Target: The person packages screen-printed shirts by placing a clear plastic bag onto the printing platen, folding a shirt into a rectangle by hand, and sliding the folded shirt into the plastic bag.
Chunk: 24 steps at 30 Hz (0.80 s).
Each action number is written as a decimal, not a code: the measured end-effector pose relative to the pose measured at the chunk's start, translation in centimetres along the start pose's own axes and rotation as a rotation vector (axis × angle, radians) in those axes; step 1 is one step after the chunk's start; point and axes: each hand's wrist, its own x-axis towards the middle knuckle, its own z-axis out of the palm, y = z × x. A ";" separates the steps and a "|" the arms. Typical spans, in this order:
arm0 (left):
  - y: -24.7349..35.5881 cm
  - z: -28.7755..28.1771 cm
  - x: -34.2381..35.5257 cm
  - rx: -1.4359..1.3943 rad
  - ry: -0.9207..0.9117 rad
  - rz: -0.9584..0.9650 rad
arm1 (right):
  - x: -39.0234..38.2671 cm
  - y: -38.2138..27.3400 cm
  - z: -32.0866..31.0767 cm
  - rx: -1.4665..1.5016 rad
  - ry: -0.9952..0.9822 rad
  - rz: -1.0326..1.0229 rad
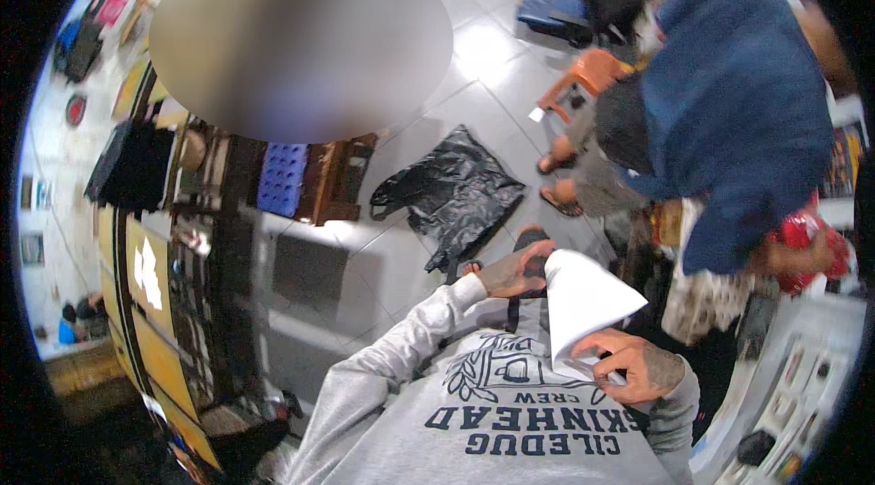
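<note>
A folded white sheet (588,295), which looks like paper, is held in front of my chest, its pointed corner toward the right. My left hand (515,273) closes on its upper left edge, thumb and fingers bent round it. My right hand (633,366) pinches the curled lower edge with bent fingers. A dark shape lies beside my left fingers; I cannot make out what it is. Beyond my hands a crumpled black plastic bag (456,193) lies on the tiled floor.
A person in a dark blue top (738,102) bends at the right, one hand by a red bundle (807,248). Past them are an orange stool (592,73) and a blue seat (551,4). A wooden bench with a blue cushion (283,180) and dark shelving (196,239) are left.
</note>
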 end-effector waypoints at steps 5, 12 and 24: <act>-0.2 -12.1 4.8 -0.584 0.183 0.031 | 16.3 -2.8 -10.6 0.176 -0.209 -0.376; 0.5 -30.1 6.7 -0.933 0.134 0.033 | 39.9 -3.5 -25.5 0.786 -0.746 -0.755; 7.2 -60.9 2.7 -1.362 0.536 0.702 | 68.4 -5.4 -60.6 0.555 -0.634 -0.265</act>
